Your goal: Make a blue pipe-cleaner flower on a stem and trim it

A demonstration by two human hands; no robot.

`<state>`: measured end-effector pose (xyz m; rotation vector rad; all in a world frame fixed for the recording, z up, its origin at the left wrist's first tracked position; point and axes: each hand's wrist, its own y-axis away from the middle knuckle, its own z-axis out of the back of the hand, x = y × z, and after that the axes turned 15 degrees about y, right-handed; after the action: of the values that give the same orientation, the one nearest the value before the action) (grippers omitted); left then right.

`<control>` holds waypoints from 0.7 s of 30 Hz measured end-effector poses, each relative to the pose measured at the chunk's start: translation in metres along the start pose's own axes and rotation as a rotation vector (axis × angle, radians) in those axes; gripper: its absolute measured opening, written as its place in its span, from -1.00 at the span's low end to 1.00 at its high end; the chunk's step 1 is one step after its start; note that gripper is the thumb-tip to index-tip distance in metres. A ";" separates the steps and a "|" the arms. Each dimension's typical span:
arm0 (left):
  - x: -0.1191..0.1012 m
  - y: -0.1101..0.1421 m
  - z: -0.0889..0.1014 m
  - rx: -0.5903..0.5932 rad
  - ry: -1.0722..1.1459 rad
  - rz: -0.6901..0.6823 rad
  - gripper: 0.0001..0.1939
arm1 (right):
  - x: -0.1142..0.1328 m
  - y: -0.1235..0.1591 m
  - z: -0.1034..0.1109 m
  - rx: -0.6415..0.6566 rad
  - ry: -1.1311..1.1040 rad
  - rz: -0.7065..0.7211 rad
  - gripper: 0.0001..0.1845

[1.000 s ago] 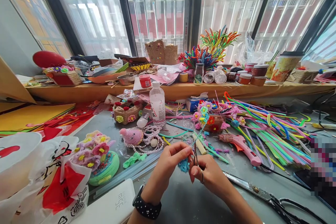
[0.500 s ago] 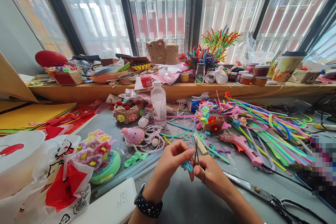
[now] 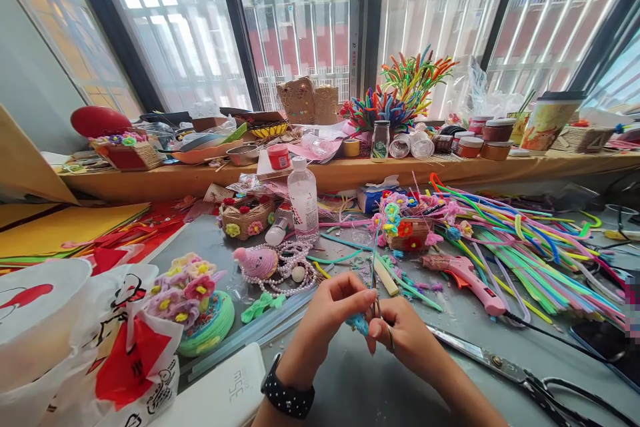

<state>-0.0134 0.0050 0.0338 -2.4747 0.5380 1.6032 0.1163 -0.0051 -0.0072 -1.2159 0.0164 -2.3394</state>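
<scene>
My left hand (image 3: pixel 336 310), with a dark dotted watch band on its wrist, pinches a small blue fuzzy pipe-cleaner piece (image 3: pixel 358 323) below its fingertips. A thin blue stem (image 3: pixel 375 250) rises from between the hands. In my right hand (image 3: pixel 400 330) is a pair of small scissors (image 3: pixel 376 307), its handle loop around a finger and its blades pointing up beside the left fingertips. Whether the blades touch the stem I cannot tell. Just behind the hands lies a pale yellow stick (image 3: pixel 386 275).
A pink glue gun (image 3: pixel 467 280) with a black cord and large scissors (image 3: pixel 500 363) lie at right, before bundled pipe cleaners (image 3: pixel 530 273). Behind stand a bottle (image 3: pixel 303 203) and flower-trimmed baskets (image 3: pixel 246 217). At left are a green flower pot (image 3: pixel 213 327) and white box (image 3: pixel 220 387).
The scissor blades look closer together than before. Both hands stay together in nearly the same place, and the whole view has shifted slightly.
</scene>
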 end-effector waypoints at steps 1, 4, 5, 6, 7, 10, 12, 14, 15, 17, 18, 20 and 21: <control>0.000 0.000 0.000 -0.013 0.000 -0.009 -0.77 | 0.000 0.000 -0.001 -0.007 -0.003 -0.015 -0.24; 0.002 -0.001 0.001 -0.047 0.005 -0.044 -0.77 | 0.000 -0.001 -0.002 -0.035 0.009 -0.069 -0.26; 0.002 -0.001 0.001 -0.054 0.008 -0.051 -0.77 | 0.000 -0.002 -0.002 -0.042 0.016 -0.082 -0.26; 0.002 -0.001 0.001 -0.054 0.011 -0.054 -0.77 | 0.000 -0.002 -0.002 -0.047 0.022 -0.089 -0.26; 0.003 -0.001 0.001 -0.055 0.013 -0.055 -0.77 | 0.001 -0.002 -0.001 -0.049 0.025 -0.088 -0.26; 0.002 -0.001 0.001 -0.054 0.018 -0.053 -0.77 | 0.000 -0.003 -0.001 -0.053 0.018 -0.073 -0.26; 0.001 0.000 0.001 -0.040 0.015 -0.045 -0.78 | 0.000 -0.003 -0.001 -0.048 -0.001 -0.060 -0.25; 0.000 0.000 0.002 -0.020 0.005 -0.032 -0.78 | -0.001 -0.003 -0.001 -0.020 -0.027 -0.043 -0.25; -0.001 0.000 0.002 -0.012 0.000 -0.028 -0.78 | -0.001 -0.002 -0.001 -0.001 -0.041 -0.033 -0.25; -0.001 0.000 0.002 0.000 -0.007 -0.028 -0.78 | -0.001 0.000 0.000 0.025 -0.066 -0.014 -0.24; -0.001 0.001 0.002 0.004 -0.006 -0.029 -0.79 | -0.001 0.001 0.000 0.029 -0.077 -0.005 -0.24; 0.000 0.001 0.001 0.016 0.004 -0.027 -0.79 | -0.001 0.002 0.001 0.024 -0.093 0.008 -0.24; 0.000 0.001 0.000 0.019 0.012 -0.026 -0.79 | 0.000 0.002 0.001 0.020 -0.096 0.011 -0.25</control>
<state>-0.0136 0.0038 0.0335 -2.4688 0.5177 1.5675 0.1181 -0.0064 -0.0073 -1.3132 -0.0329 -2.2640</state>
